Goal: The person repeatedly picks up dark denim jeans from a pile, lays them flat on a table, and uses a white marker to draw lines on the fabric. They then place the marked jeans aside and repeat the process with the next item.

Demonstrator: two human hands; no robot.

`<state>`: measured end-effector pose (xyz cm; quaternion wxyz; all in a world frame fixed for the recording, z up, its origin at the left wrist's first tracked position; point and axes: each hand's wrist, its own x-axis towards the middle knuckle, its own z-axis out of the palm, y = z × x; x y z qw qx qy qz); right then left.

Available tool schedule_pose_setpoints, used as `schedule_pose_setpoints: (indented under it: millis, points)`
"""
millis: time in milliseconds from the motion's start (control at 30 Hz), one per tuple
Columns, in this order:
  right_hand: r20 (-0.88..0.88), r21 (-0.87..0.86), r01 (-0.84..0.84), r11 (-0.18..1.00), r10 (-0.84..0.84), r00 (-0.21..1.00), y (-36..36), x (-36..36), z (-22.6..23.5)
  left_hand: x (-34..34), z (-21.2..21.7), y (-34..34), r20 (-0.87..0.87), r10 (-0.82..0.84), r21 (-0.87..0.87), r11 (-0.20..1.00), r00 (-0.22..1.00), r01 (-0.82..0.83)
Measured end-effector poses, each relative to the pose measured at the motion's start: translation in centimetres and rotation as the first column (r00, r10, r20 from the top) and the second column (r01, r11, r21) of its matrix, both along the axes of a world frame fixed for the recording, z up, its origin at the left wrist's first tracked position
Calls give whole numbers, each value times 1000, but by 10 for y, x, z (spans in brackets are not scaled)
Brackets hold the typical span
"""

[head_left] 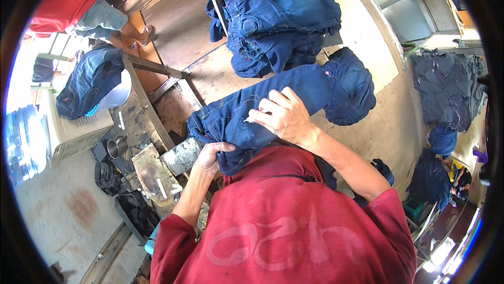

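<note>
A pair of dark blue jeans [294,87] lies stretched in front of me, its waist end toward the left and its far end toward the right. At the waist end, my left hand [210,157] grips the denim, thumb on top. My right hand [286,117] is closed in a pinch just above the upper leg of the jeans. Between its fingertips a small white piece shows, touching or very close to the denim; its kind is too small to tell. A pale grey, worn cylinder [182,156] juts out from under the waist end.
A heap of jeans [273,16] stands beyond. More jeans [92,79] lie over a pale basin at the left. White sticks [161,188] rest on a stained board. A metal mug [116,147] is near. Someone in a red top [68,6] sits far left. Dark garments [446,87] hang right.
</note>
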<state>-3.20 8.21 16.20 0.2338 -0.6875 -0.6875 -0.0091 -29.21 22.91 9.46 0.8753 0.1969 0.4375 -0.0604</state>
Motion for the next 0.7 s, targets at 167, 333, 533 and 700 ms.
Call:
schedule_pose_setpoints:
  millis: [167,333,533,700]
  points:
    - [28,-16,-64,998,64,998,5,1,0,-9,-14,-3,-5,40,16,999,999,-40]
    - [-36,33,-144,989,145,989,11,2,1,-8,-10,0,-28,57,35,998,998,-56]
    - [-39,-32,-98,995,96,995,13,1,-2,2,4,-8,-41,61,70,996,997,-58]
    - [12,-71,101,992,-101,995,12,33,-22,5,1,15,15,77,-16,997,997,-77]
